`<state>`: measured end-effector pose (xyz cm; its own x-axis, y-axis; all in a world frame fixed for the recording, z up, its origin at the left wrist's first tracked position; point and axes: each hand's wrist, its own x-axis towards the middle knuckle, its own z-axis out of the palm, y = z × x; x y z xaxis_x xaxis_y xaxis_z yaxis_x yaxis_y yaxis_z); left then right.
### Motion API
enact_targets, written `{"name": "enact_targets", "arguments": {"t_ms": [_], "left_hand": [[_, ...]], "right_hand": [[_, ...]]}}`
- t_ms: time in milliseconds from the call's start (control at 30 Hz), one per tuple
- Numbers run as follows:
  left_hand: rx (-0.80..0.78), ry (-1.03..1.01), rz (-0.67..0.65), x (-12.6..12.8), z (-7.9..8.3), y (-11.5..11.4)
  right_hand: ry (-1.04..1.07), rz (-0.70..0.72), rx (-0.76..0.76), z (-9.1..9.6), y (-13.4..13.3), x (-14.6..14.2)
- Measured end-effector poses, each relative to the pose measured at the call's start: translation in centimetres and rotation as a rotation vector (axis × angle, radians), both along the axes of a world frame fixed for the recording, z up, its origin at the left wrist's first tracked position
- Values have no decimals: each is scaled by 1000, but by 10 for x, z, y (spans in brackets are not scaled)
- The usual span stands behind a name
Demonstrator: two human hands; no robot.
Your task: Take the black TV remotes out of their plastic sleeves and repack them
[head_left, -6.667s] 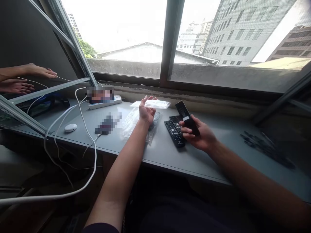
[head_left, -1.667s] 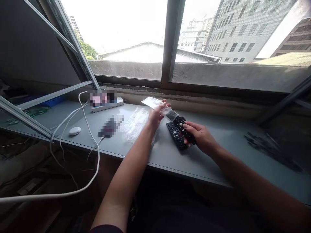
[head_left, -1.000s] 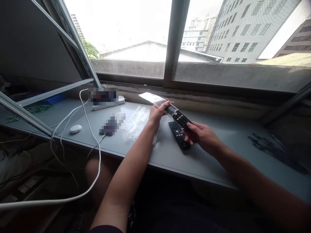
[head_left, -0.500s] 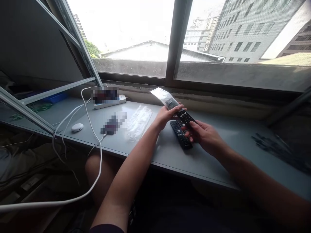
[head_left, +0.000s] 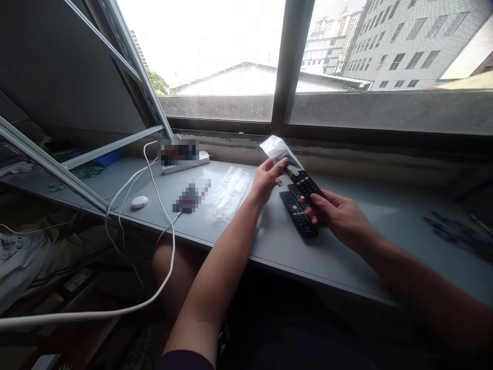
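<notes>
My right hand point(head_left: 339, 215) grips the near end of a black remote control point(head_left: 306, 184) and holds it tilted above the grey desk point(head_left: 269, 241). My left hand point(head_left: 265, 180) pinches a clear plastic sleeve point(head_left: 278, 150) that covers the remote's far end. A second black remote point(head_left: 298, 216) lies flat on the desk just beneath the held one.
Empty clear plastic bags point(head_left: 230, 192) lie left of my left hand. Further left are a blurred small device point(head_left: 190, 195), a white power strip point(head_left: 185, 160), a white oval case point(head_left: 138, 201) and white cables point(head_left: 154, 205) hanging off the desk's edge. Dark parts point(head_left: 458, 234) lie at far right.
My left hand picked up the plastic sleeve and drew it over the far end of the remote in my right hand. Both hands and the view shifted slightly right.
</notes>
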<state>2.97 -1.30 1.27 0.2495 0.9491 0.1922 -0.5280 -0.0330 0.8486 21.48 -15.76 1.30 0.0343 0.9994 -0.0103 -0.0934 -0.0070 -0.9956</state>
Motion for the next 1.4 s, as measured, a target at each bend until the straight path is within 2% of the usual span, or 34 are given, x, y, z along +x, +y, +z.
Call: {"name": "enact_targets", "arguments": {"t_ms": [300, 433, 567, 700, 833, 933, 1067, 1167, 1267, 1400], "left_hand": [[111, 210, -182, 1, -3, -9], [114, 234, -219, 0, -2, -11], [30, 164, -181, 1, 0, -9], [-73, 61, -56, 0, 0, -2], [-96, 12, 36, -1, -2, 3], [-68, 37, 1, -1, -3, 1], [31, 135, -149, 1, -5, -5], [69, 222, -215, 2, -7, -8], [96, 266, -193, 1, -8, -8], [76, 210, -103, 1, -7, -4]], "right_hand": [[-17, -17, 27, -1, 0, -2], [-8, -11, 29, -1, 0, -4], [6, -16, 32, 0, -1, -4], [9, -31, 6, 1, -1, -4], [-7, -29, -21, 0, 0, -4], [-25, -33, -40, -1, 1, -3], [-40, -23, -35, -3, 1, -1], [-51, -36, -38, -3, 1, -2], [-47, -35, -27, -1, 0, -4], [-63, -14, 23, 0, -2, -5]]}}
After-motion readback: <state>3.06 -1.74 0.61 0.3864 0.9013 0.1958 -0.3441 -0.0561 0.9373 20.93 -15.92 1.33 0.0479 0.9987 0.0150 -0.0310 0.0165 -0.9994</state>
